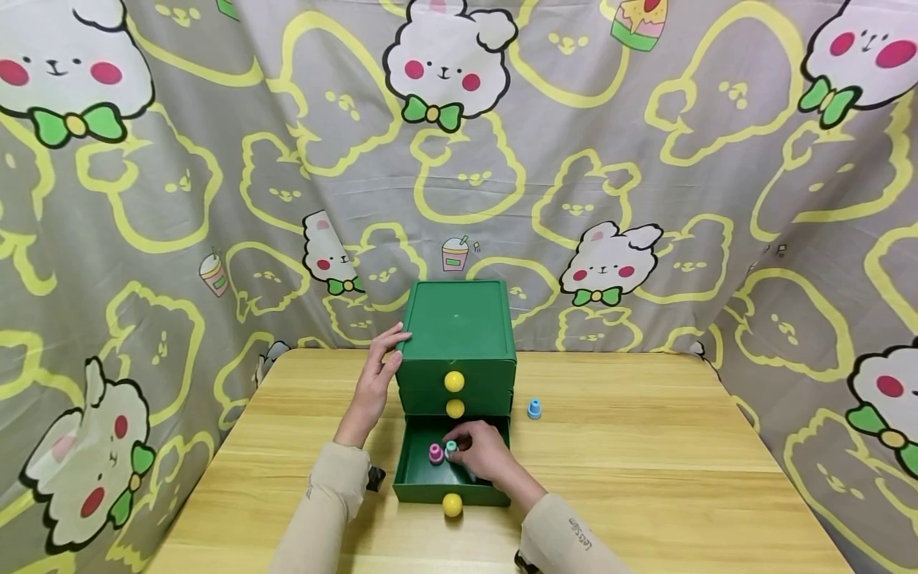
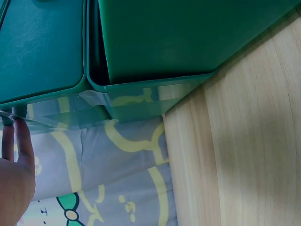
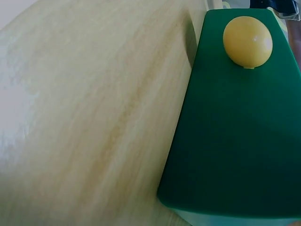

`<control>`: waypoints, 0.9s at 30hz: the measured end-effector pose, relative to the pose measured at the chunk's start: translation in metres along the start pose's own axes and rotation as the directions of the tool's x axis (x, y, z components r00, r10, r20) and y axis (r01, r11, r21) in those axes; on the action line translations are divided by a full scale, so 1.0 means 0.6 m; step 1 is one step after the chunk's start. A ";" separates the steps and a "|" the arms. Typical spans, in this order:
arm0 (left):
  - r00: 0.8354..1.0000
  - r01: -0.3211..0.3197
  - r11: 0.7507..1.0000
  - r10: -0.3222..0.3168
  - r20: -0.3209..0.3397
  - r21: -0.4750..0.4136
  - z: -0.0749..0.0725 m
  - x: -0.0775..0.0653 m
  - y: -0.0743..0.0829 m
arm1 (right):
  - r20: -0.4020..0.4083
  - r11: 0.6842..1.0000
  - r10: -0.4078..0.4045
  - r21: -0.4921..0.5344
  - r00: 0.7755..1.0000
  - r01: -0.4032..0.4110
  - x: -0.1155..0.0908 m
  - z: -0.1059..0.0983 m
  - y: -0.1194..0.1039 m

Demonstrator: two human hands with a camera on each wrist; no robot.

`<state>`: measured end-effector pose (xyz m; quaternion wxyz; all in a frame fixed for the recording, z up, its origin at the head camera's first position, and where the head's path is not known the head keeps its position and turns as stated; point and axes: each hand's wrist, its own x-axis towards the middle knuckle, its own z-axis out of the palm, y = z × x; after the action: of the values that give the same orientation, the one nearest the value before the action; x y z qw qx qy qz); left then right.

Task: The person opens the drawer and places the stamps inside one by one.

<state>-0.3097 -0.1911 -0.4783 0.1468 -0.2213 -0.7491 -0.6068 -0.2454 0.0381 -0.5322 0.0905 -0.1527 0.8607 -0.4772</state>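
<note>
A small green drawer cabinet (image 1: 459, 319) with round yellow knobs stands on the table, its bottom drawer (image 1: 416, 470) pulled out. My left hand (image 1: 371, 391) rests against the cabinet's upper left side with extended fingers. In the left wrist view, fingertips (image 2: 21, 136) touch the cabinet's side. Inside the drawer, my right hand (image 1: 488, 456) pinches a small teal stepped peg (image 1: 451, 448). Just left of it a similar magenta peg (image 1: 436, 454) stands in the drawer. The right wrist view shows the drawer front (image 3: 230, 132) and its yellow knob (image 3: 248, 42), but not the fingers.
A blue peg (image 1: 534, 408) stands on the wooden table (image 1: 645, 462), to the right of the cabinet. Behind the table hangs a grey curtain (image 1: 473, 191) printed with cartoon animals. The open drawer juts toward the front edge between both forearms.
</note>
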 end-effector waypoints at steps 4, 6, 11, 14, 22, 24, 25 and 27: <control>1.000 -0.006 1.000 0.006 0.001 -0.009 0.001 0.001 0.000 | -0.013 0.999 -0.007 -0.037 1.000 0.007 0.000 -0.001 -0.003; 1.000 -0.005 1.000 0.005 -0.001 -0.013 0.001 0.000 0.001 | -0.022 0.998 -0.015 -0.064 1.000 0.014 -0.002 -0.001 -0.007; 1.000 -0.001 1.000 0.001 -0.004 -0.007 0.001 -0.002 0.002 | -0.021 0.990 -0.078 -0.119 0.997 0.075 -0.014 -0.012 -0.019; 1.000 -0.004 1.000 0.004 -0.005 -0.002 -0.001 -0.001 -0.002 | 0.011 0.986 -0.125 -0.108 0.992 0.126 -0.018 -0.028 -0.023; 1.000 0.006 1.000 -0.006 -0.005 0.001 -0.001 -0.002 -0.002 | 0.132 0.986 -0.166 0.038 0.977 0.163 -0.030 -0.100 -0.017; 1.000 0.009 1.000 -0.009 0.002 0.001 0.000 -0.003 -0.002 | 0.128 0.985 -0.165 0.069 0.978 0.157 -0.038 -0.121 -0.010; 1.000 0.009 1.000 -0.009 0.004 -0.001 0.000 -0.004 -0.002 | 0.121 0.984 -0.165 0.085 0.979 0.156 -0.040 -0.131 -0.006; 1.000 0.007 1.000 -0.007 0.005 -0.005 -0.001 -0.004 -0.002 | 0.101 0.982 -0.161 0.112 0.982 0.150 -0.044 -0.153 0.005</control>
<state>-0.3085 -0.1922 -0.4803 0.1423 -0.2203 -0.7489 -0.6085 -0.2487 0.1217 -0.4862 0.1080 -0.2407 0.8139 -0.5176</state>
